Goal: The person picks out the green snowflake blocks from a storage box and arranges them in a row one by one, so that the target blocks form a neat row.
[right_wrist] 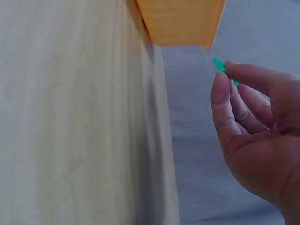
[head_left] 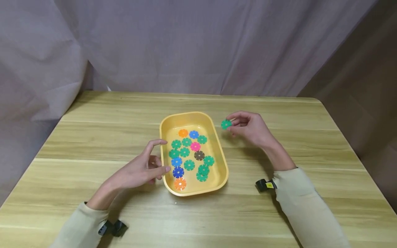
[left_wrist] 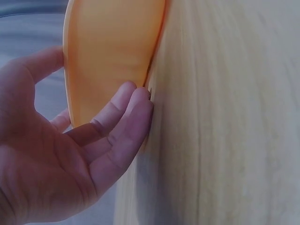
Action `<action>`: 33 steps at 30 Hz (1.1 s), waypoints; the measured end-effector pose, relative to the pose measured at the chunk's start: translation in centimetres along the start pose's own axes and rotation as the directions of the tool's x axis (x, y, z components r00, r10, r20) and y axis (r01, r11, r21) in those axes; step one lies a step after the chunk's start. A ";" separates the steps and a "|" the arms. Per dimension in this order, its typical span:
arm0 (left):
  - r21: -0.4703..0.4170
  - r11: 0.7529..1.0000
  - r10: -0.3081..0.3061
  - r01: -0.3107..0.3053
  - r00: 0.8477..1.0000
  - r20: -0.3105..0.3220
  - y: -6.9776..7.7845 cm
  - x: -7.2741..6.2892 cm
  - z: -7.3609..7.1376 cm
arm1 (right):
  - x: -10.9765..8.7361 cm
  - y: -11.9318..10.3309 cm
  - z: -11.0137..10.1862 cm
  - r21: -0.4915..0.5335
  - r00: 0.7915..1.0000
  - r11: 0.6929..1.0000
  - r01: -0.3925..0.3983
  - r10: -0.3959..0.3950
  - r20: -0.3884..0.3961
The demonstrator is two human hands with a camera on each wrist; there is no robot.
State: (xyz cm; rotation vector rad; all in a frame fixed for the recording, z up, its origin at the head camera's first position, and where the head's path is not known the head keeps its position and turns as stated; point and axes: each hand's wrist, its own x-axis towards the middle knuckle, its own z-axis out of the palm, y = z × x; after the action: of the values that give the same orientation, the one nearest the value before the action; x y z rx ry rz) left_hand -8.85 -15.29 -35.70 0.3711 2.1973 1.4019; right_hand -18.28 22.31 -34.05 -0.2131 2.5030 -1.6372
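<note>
A yellow plastic tray (head_left: 198,193) stands on the table, with several notched snowflake discs lying flat inside, mostly green, plus orange, blue, pink and dark brown ones. My left hand (head_left: 141,170) holds its left side, thumb and index finger hooked over the rim. In the left wrist view, the other fingers (left_wrist: 123,110) lie against the outer wall. Off the tray's right side, my right hand (head_left: 252,129) pinches a green snowflake disc (head_left: 226,124) between thumb and fingers above the table. From the right wrist, that disc (right_wrist: 218,64) shows nearly edge-on, partly covered by fingertips.
The wood-grain table (head_left: 93,144) reaches back to a grey curtain (head_left: 186,48). Black wrist cameras hang under both cuffs, one (head_left: 265,185) at the right and another (head_left: 113,228) at the left, low over the tabletop.
</note>
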 end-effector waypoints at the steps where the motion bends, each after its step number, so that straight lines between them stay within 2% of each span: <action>1: 0.000 1.000 -0.002 0.002 1.000 -0.001 0.0 0.0 0.0 | 0.2 0.2 0.0 -0.001 1.000 1.000 -0.005 0.005 -0.001; 9: -0.006 1.000 -0.009 0.009 1.000 -0.001 -0.2 -0.1 -0.1 | 1.3 1.2 0.3 -0.034 0.999 0.998 -0.053 0.053 -0.009; 22: -0.009 1.000 -0.008 0.008 1.000 0.006 -0.2 -0.1 -0.2 | 2.2 2.5 0.8 -0.039 0.987 0.989 -0.142 0.144 0.070; 33: -0.014 1.000 -0.016 0.016 1.000 0.005 -0.3 0.1 -0.1 | 2.5 2.9 1.3 -0.100 0.988 0.987 -0.124 0.132 0.085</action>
State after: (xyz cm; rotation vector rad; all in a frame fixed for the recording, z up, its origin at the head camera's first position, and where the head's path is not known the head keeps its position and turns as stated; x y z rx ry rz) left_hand -8.95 -15.46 -35.95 0.3507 2.1810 1.4061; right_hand -20.58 21.81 -37.34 -0.1306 2.4725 -1.4298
